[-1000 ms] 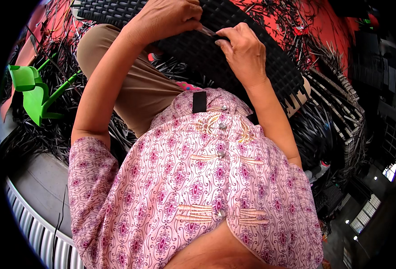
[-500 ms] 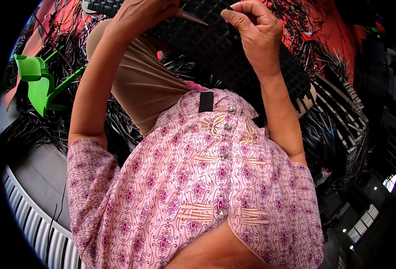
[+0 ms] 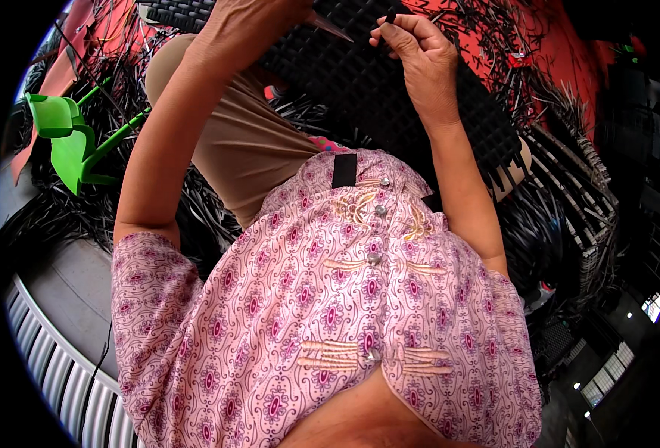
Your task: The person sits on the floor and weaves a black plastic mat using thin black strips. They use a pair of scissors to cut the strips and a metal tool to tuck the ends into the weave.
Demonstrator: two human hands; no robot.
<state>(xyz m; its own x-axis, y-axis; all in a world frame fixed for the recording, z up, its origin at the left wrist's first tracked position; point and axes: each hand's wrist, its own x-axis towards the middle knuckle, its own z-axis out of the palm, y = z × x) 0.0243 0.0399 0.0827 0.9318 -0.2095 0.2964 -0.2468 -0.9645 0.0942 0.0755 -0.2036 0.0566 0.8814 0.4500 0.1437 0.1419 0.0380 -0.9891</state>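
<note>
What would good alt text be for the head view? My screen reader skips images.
A person's right hand pinches a thin black strip above a black woven lattice panel on their lap, while the left hand grips a pointed tool against it. Loose black strips and a green plastic chair lie around.

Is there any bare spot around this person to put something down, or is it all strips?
The one bare patch is the grey surface at lower left, bordered by a ribbed white edge and the black strips. Elsewhere is crowded: strips surround the green plastic chair and litter the red floor, and the woven black panel fills the lap under the left hand and right hand.
</note>
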